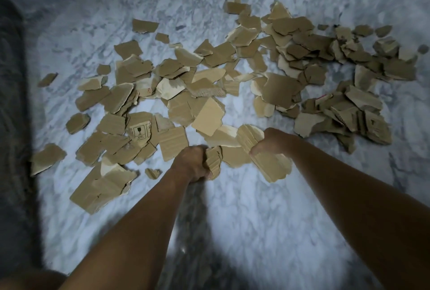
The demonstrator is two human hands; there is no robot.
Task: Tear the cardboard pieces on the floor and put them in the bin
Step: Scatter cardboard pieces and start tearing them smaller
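Observation:
Several torn brown cardboard pieces (209, 84) lie scattered over a white marble floor (244, 215). My left hand (193, 164) is closed around a small corrugated scrap (213, 161). My right hand (272, 140) grips a larger corrugated piece (263, 157) that hangs down below the fist. The two held pieces are apart, with a gap between them. One piece on the floor carries a printed fragile-glass symbol (139, 131). No bin is in view.
A heap of cardboard pieces (349, 56) fills the right far side. A dark grey strip (11, 126) runs along the left edge. Bare marble floor lies beneath my forearms, with my shadow across it.

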